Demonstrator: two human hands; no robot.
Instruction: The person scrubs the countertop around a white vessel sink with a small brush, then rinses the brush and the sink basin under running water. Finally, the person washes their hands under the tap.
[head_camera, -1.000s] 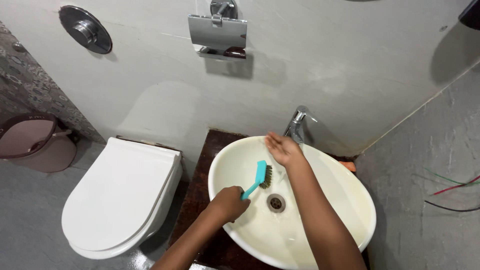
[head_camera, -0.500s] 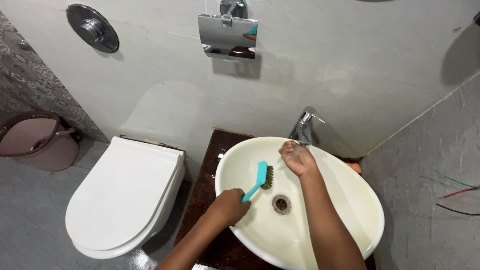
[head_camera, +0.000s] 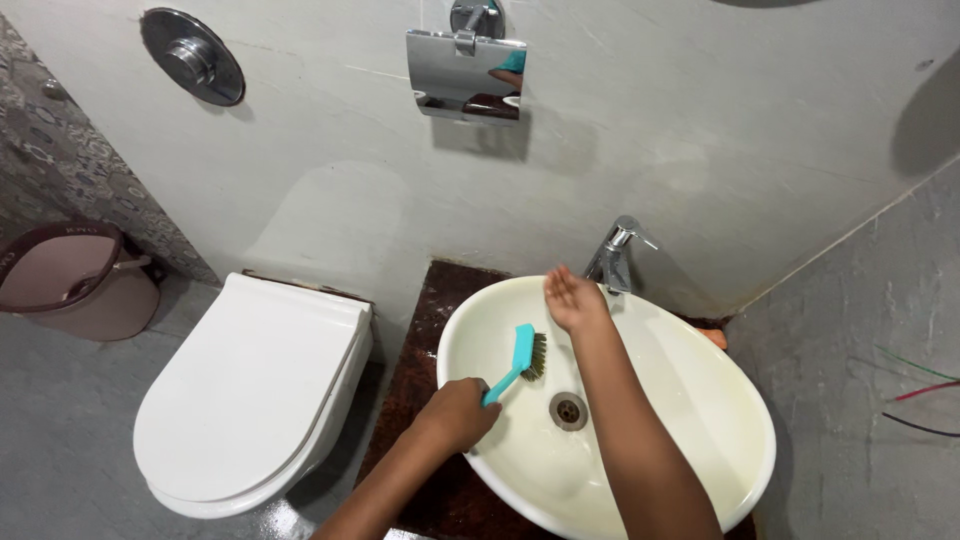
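- The left hand (head_camera: 460, 412) is clamped on the handle of a teal scrubbing brush (head_camera: 519, 357), whose bristles press the inner wall of the cream basin (head_camera: 700, 400) at about ten o'clock from the drain (head_camera: 567, 409).
- The right hand (head_camera: 573, 299) is spread open, holding nothing, at the basin's twelve o'clock rim just beside the chrome tap (head_camera: 616, 255).
- The basin sits on a dark brown surface (head_camera: 420, 330).
- A white toilet (head_camera: 250, 385), lid shut, stands at nine o'clock from the basin.
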